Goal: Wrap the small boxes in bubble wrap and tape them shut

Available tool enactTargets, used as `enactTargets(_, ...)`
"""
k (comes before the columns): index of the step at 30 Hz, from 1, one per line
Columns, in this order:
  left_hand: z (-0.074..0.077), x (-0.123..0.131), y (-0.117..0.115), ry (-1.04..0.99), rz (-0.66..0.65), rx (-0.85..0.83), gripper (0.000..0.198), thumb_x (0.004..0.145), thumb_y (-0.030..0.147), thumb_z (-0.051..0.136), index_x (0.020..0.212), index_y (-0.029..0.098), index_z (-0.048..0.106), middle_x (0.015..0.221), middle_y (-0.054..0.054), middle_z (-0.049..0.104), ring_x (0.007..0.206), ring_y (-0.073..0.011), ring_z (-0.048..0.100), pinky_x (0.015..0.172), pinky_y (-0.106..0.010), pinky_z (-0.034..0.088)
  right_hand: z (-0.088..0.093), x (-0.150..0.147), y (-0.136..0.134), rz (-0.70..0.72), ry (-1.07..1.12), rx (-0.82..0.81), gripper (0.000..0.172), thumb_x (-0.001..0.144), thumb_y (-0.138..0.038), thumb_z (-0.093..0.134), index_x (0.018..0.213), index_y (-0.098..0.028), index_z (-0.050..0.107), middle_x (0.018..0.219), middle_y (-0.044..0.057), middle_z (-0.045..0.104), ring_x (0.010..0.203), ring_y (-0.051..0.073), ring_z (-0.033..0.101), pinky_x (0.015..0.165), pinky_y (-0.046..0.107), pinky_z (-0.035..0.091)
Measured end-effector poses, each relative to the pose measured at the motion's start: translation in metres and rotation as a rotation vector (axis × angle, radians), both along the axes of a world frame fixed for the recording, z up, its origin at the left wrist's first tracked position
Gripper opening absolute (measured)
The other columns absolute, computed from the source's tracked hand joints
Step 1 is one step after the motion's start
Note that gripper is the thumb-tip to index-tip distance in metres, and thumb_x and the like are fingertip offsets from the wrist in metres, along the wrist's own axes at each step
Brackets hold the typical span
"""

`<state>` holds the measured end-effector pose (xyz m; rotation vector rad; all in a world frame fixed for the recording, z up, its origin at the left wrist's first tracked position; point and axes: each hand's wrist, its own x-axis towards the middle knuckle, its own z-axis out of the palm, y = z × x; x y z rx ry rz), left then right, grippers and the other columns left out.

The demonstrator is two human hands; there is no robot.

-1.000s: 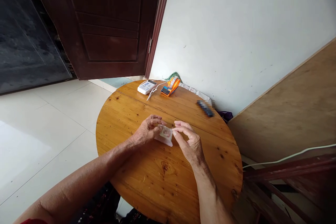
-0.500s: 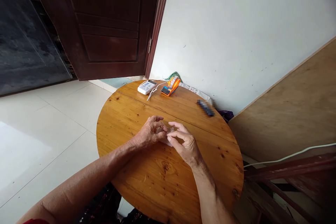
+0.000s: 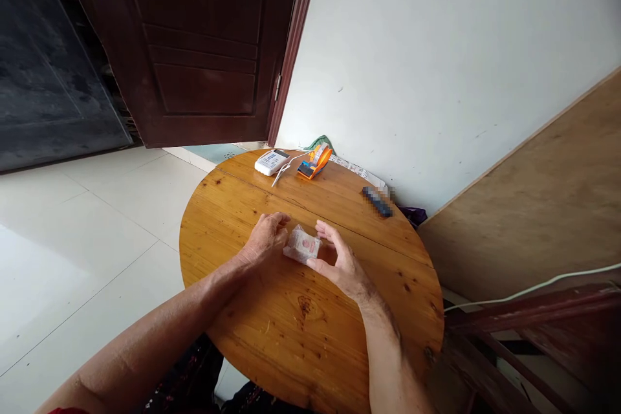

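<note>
A small clear packet point(image 3: 302, 246) with red print lies flat on the round wooden table point(image 3: 272, 310), between my two hands. My left hand point(image 3: 266, 240) rests knuckles up just left of it, fingers curled, their tips at the packet's left edge. My right hand point(image 3: 339, 260) cups the packet's right side. Its fingers are stretched out and apart, and its thumb lies along the packet's lower edge.
At the table's far edge sit a white device point(image 3: 270, 161) with a white cord, an orange tape dispenser point(image 3: 315, 160) and a dark blurred bar point(image 3: 377, 201). A wooden board point(image 3: 533, 207) leans at the right. A dark door point(image 3: 194, 45) stands behind, with tiled floor at the left.
The packet was held up between both hands' fingertips. It now lies flat on the table, and my right hand has opened beside it.
</note>
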<state>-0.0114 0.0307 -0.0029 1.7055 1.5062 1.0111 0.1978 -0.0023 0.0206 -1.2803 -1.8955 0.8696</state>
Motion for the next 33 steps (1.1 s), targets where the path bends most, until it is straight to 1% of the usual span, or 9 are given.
enactTargets(4,0.006,0.0,-0.005,0.064,-0.081,0.017,0.039,0.082,0.01,0.048,0.117,0.014,0.065,0.098,-0.008,0.073,0.099,-0.0222,0.062,0.093,-0.034,0.049,-0.005,-0.005,-0.001,-0.001,-0.043,-0.009,0.086,0.069,-0.034,0.075,0.147,-0.024,0.038,0.14,0.014,0.054,0.127,0.031,0.052,0.11,0.053,0.036)
enactTargets(7,0.011,0.0,-0.01,0.113,-0.12,0.036,0.039,0.088,0.016,0.045,0.122,0.013,0.062,0.098,-0.009,0.072,0.099,-0.0238,0.06,0.092,-0.035,0.047,-0.005,-0.007,-0.002,-0.014,-0.064,0.002,0.084,0.069,-0.031,0.074,0.146,-0.023,0.038,0.137,0.013,0.056,0.125,0.03,0.053,0.11,0.052,0.035)
enactTargets(11,0.013,0.0,-0.014,0.118,-0.167,0.046,0.038,0.089,0.019,0.044,0.123,0.013,0.06,0.098,-0.01,0.07,0.097,-0.0247,0.059,0.089,-0.037,0.046,-0.003,-0.011,-0.003,-0.047,-0.081,0.031,0.078,0.07,-0.026,0.071,0.142,-0.023,0.042,0.127,0.01,0.061,0.117,0.028,0.058,0.106,0.048,0.04)
enactTargets(15,0.012,0.001,-0.014,-0.037,-0.211,0.011,0.038,0.087,0.022,0.046,0.123,0.014,0.058,0.096,-0.008,0.068,0.088,-0.0211,0.059,0.083,-0.033,0.046,-0.001,-0.017,-0.005,-0.08,-0.084,0.097,0.073,0.07,-0.023,0.069,0.139,-0.024,0.046,0.117,0.007,0.065,0.106,0.024,0.063,0.098,0.042,0.047)
enactTargets(19,0.011,0.0,-0.013,-0.294,-0.243,-0.077,0.042,0.086,0.028,0.049,0.126,0.015,0.054,0.094,-0.005,0.064,0.078,-0.0164,0.058,0.072,-0.029,0.047,0.001,-0.019,-0.007,-0.092,-0.074,0.149,0.073,0.071,-0.024,0.07,0.14,-0.025,0.045,0.119,0.007,0.064,0.109,0.024,0.061,0.101,0.041,0.046)
enactTargets(21,0.01,0.0,-0.013,-0.344,-0.261,-0.098,0.045,0.084,0.031,0.053,0.127,0.016,0.053,0.096,-0.005,0.064,0.081,-0.0169,0.059,0.073,-0.029,0.047,0.001,-0.018,-0.008,-0.079,-0.096,0.141,0.074,0.07,-0.024,0.072,0.14,-0.025,0.045,0.121,0.008,0.064,0.113,0.026,0.06,0.103,0.043,0.044)
enactTargets(24,0.007,-0.001,-0.012,-0.329,-0.277,-0.105,0.047,0.082,0.032,0.055,0.126,0.015,0.054,0.095,-0.005,0.062,0.084,-0.018,0.059,0.074,-0.029,0.048,0.003,-0.014,-0.009,-0.038,-0.108,0.106,0.073,0.07,-0.025,0.074,0.138,-0.024,0.048,0.124,0.009,0.064,0.114,0.026,0.06,0.104,0.045,0.044)
enactTargets(28,0.007,0.0,-0.011,-0.3,-0.267,-0.106,0.048,0.081,0.029,0.053,0.126,0.014,0.054,0.096,-0.005,0.063,0.083,-0.0178,0.059,0.074,-0.029,0.048,0.009,-0.009,-0.007,0.016,-0.079,0.124,0.051,0.074,-0.024,0.07,0.124,-0.025,0.059,0.121,0.007,0.068,0.112,0.025,0.063,0.102,0.042,0.047)
enactTargets(33,0.016,0.0,-0.013,-0.281,-0.253,-0.123,0.045,0.079,0.027,0.054,0.122,0.013,0.058,0.098,-0.007,0.064,0.086,-0.0186,0.061,0.077,-0.03,0.049,0.008,-0.01,-0.004,-0.021,-0.046,0.294,0.019,0.082,-0.024,0.064,0.1,-0.024,0.07,0.114,0.007,0.07,0.108,0.022,0.065,0.099,0.038,0.049)
